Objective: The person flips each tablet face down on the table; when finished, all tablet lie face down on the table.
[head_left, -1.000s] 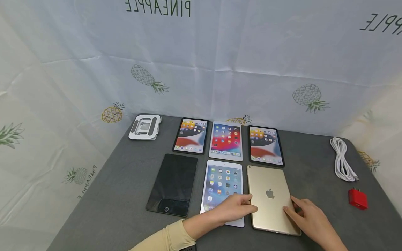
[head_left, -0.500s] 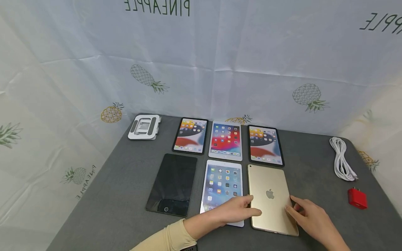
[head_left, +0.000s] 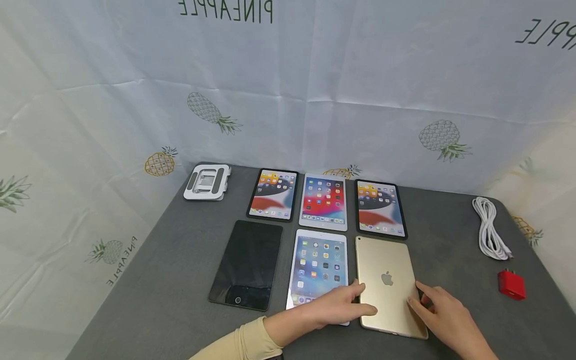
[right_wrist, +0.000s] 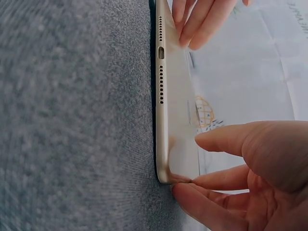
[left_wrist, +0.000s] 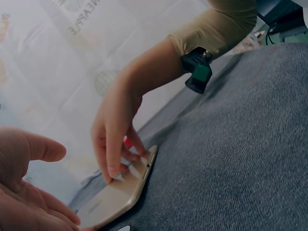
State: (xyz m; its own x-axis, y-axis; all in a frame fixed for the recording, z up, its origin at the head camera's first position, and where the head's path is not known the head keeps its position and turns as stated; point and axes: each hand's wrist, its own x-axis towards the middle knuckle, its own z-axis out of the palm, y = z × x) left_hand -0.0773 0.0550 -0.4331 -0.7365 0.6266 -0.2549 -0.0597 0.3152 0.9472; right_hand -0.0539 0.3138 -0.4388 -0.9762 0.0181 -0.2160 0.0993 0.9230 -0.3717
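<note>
A gold tablet (head_left: pixel 388 265) lies back side up on the grey cloth, its apple logo showing. Along its left edge my left hand (head_left: pixel 338 306) rests its fingers, the thumb stretched over the back. At the right edge, near the lower corner, the fingertips of my right hand (head_left: pixel 445 317) touch the side; in the right wrist view its thumb is held apart from the back. The port and speaker holes of the gold tablet (right_wrist: pixel 173 86) face that camera. My left forearm crosses a white tablet (head_left: pixel 318 265) with a lit screen, hiding its lower part.
Behind stand out two black-framed tablets (head_left: pixel 272 195) and a white one (head_left: pixel 323 202), all lit. A dark-screened tablet (head_left: pixel 247 265) lies at left. Further off are a white folding stand (head_left: pixel 207 183), a coiled white cable (head_left: pixel 488 227) and a red charger (head_left: pixel 511 285). A pineapple-print curtain (head_left: pixel 288 100) hangs behind.
The gold tablet has turned slightly, its lower right corner shifting left, so it lies straighter. My left thumb has slid a little further right over its back; my right hand stays at its edge.
</note>
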